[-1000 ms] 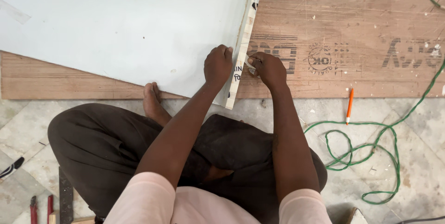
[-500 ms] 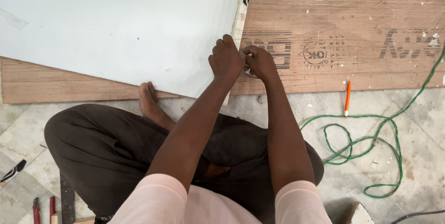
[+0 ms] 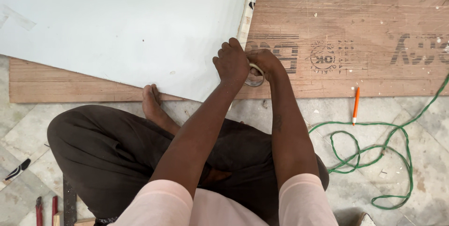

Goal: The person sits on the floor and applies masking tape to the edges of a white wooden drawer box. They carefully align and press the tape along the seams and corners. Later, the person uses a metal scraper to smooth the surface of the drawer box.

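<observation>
2 big boards fill the upper part of the view: a brown plywood sheet (image 3: 355,29) lies flat on the tiled floor (image 3: 421,113), and a white laminated panel (image 3: 121,29) lies on top of it, at a slant. Along the right edge of the panel runs a pale edge strip (image 3: 249,10), and it reaches from the top of the view down to where the hands meet; the lower corner of the panel, below the hands, shows no such strip that I can make out, so I judge that the edge work is done for most of the length and only the last part near the corner is left. The left hand (image 3: 232,63) is closed in a fist and presses on the panel edge. The right hand (image 3: 264,64) is closed around a small roll of tape (image 3: 255,77), which sits just beside the panel corner, on the plywood. To the right, a green cable (image 3: 374,146) curls on the floor, and an orange pencil (image 3: 356,105) lies near it. At the bottom left, 2 red tool handles (image 3: 46,209) lie well apart from the hands, untouched.
</observation>
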